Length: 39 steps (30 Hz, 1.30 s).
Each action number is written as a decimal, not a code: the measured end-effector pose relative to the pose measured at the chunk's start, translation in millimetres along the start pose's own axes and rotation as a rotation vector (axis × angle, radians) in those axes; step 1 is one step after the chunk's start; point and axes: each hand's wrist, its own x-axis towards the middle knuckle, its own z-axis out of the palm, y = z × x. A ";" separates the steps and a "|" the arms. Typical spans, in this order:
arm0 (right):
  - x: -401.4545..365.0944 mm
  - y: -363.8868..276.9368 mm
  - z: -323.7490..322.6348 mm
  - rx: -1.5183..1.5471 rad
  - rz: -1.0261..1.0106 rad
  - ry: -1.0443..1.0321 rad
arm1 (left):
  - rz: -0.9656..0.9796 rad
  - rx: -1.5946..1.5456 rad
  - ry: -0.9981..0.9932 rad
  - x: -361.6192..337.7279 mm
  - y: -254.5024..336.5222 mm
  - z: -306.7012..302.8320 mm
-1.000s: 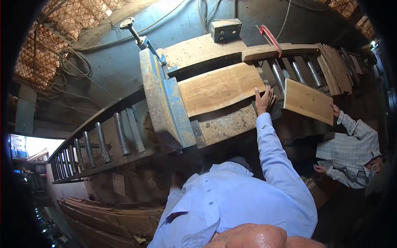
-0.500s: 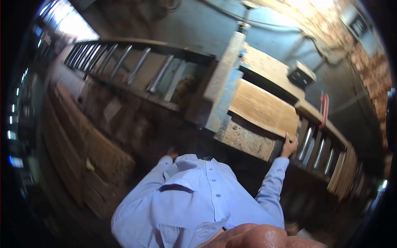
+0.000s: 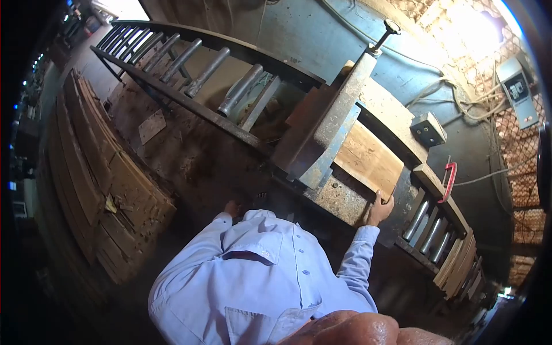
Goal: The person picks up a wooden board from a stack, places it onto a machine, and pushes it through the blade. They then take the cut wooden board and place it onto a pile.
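Note:
A wooden board lies on the machine bed, its far-left end hidden under the blue-grey head of a planer-like machine. My right hand grips the board's near right corner, thumb on the top edge. Beneath the hand, the bed is strewn with wood chips. My left hand hangs low by my body, off the machine; its fingers are too dark to make out.
A roller conveyor runs out left of the machine, with shorter rollers at right. Stacked planks stand at left, more boards at right. A red clamp and a switch box sit behind.
The board has slid left, further under the machine head, so less of it shows. My right hand has travelled left with it. The camera view has also shifted and tilted.

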 end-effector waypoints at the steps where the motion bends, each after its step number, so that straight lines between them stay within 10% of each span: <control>1: -11.9 -8.9 3.7 -0.045 -0.075 0.141 | -0.045 -0.048 -0.066 3.6 7.5 -5.6; 5: -56.5 -27.4 8.5 0.189 0.232 0.208 | 0.163 0.074 0.080 33.1 18.6 -13.7; 7: -69.0 -43.6 14.9 1.094 0.638 -0.350 | 0.126 0.063 0.043 59.0 4.8 -6.7; 10: -56.2 -63.6 54.4 1.446 1.036 -0.437 | 0.009 -0.132 -0.084 53.3 15.9 -11.8; 11: -59.9 -50.6 74.4 0.897 0.215 -0.614 | 0.017 -0.110 -0.088 50.1 12.1 -12.8; 12: -54.7 -62.5 70.8 0.480 0.054 -0.724 | 0.328 0.238 -0.058 48.6 7.3 -10.3; 14: -43.7 -63.0 104.4 1.426 1.033 -0.530 | 0.636 0.639 -0.024 50.2 -0.6 0.8; 15: -60.3 -66.4 90.2 0.828 0.332 -0.596 | 0.632 0.687 -0.020 47.6 6.1 0.4; 17: -65.8 -10.3 144.7 0.845 0.558 -0.589 | 0.790 0.784 -0.086 25.1 80.4 -38.0; 18: -66.6 -39.3 111.8 1.564 1.143 -0.328 | 0.849 0.808 -0.119 23.9 109.8 -42.5; 22: -73.9 4.1 46.1 1.351 1.217 -0.059 | 0.957 0.830 -0.209 19.8 166.6 -32.7; 27: -21.8 95.7 -83.3 1.127 1.130 0.165 | 0.859 0.672 -0.191 -3.7 169.6 1.9; 28: -15.4 135.2 -99.8 0.867 0.848 0.119 | 0.833 0.641 -0.191 -11.0 169.9 9.0; 30: 23.8 158.0 -162.6 1.099 1.002 0.225 | 0.774 0.584 -0.186 -22.3 163.7 19.6; 32: 42.2 280.9 -168.6 0.552 0.655 0.058 | 0.696 0.532 -0.179 -34.9 146.2 25.8; 34: 74.7 261.9 -206.0 1.401 0.712 0.393 | 0.597 0.477 -0.164 -49.1 118.2 35.2; 36: 73.6 219.6 -225.8 1.179 0.451 0.474 | 0.498 0.421 -0.140 -61.3 87.4 37.0; 39: 59.7 204.4 -211.3 1.349 0.284 0.009 | 0.365 0.352 -0.092 -76.0 35.0 49.2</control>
